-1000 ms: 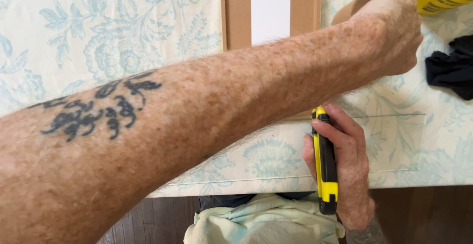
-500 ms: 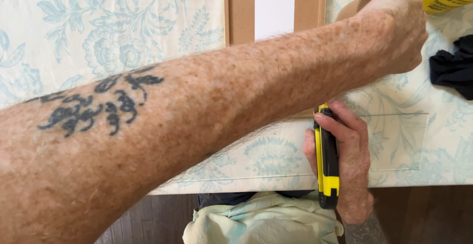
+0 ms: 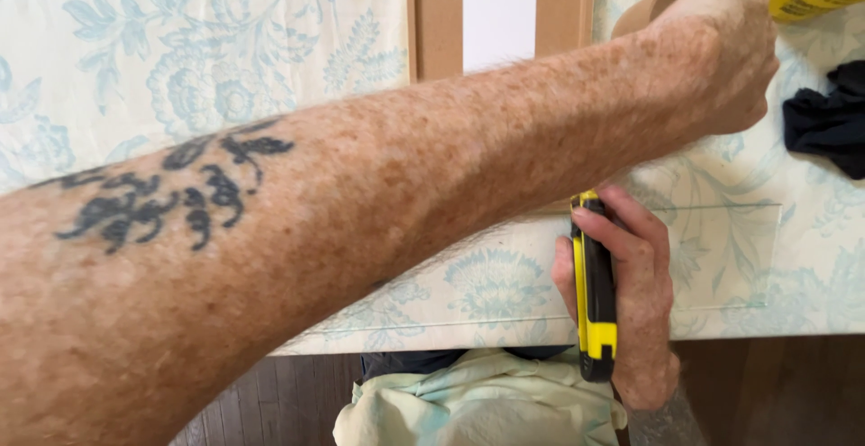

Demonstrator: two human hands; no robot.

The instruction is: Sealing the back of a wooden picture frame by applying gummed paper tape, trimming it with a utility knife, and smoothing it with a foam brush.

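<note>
Yellow-black knife [image 3: 595,297] in right hand [image 3: 631,311] (left hand [image 3: 721,59] on tape roll [image 3: 658,4]).

- I see a glossy yellow-and-black plastic knife [image 3: 595,297], lower right of centre.
- A matt floral cloth [image 3: 180,59] covers the table.
- Upper centre, smooth matt wooden frame [image 3: 439,13].
- Clear sheet [image 3: 721,257], smooth.

Over the last second the left hand [image 3: 721,54] shifted slightly up and to the right on the brown tape roll [image 3: 662,0]. The right hand [image 3: 631,302] with the yellow-and-black utility knife [image 3: 595,293] edged a little rightward along the counter [image 3: 793,257] edge. Forearm tattoo sits marginally higher in view.
</note>
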